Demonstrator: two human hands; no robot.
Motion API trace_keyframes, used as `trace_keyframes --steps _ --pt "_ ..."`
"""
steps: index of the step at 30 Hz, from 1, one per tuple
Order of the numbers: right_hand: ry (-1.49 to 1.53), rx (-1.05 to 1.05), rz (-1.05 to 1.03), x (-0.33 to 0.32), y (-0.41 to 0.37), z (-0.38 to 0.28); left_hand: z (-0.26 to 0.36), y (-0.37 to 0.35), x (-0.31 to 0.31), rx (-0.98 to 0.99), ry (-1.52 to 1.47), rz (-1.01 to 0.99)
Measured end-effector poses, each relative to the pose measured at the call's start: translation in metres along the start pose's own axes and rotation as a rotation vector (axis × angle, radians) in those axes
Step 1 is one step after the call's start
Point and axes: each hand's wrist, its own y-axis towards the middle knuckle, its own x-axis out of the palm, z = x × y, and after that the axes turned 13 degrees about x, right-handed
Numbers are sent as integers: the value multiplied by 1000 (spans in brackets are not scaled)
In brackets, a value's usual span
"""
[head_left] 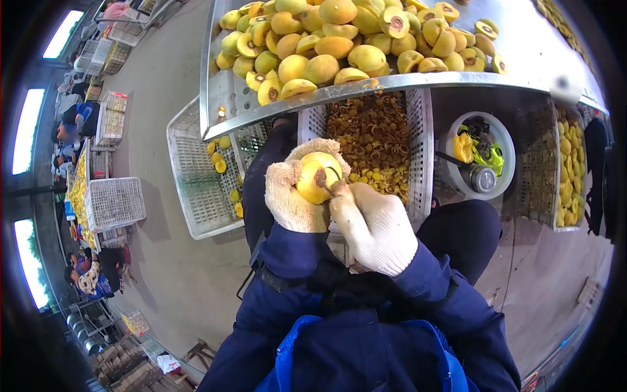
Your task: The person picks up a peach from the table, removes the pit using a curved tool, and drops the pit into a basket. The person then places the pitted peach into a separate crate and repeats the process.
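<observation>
My left hand (282, 199), in a pale knitted glove, is closed around a halved yellow peach (307, 191) with its cut face toward my right hand. My gloved right hand (385, 232) grips a small pitting tool (331, 185) with a dark curved metal end. That end touches the brownish middle of the cut face; most of the handle is hidden by the fingers. Both hands are over a white plastic crate (422, 140) holding brown pit pieces and yellow scraps. Beyond them, a metal table (516, 65) bears a heap of halved peaches (323, 68).
Left of my legs stands another crate (196, 189) with a few peach pieces. At right are a white bucket (507, 147) containing a metal-lidded container (482, 178), and a crate of peaches (569, 173). Other people (98, 274) are among crates at far left.
</observation>
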Motion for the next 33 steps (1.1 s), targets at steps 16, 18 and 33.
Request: trace_keyframes --steps 16,18,33 --pt "-353 -315 82 16 4 23 -9 -9 -3 225 205 -146" --pt "-415 -463 176 21 1 29 -6 -4 -17 145 90 -233" --pt "47 50 -50 18 4 26 9 12 -14 32 622 -209"
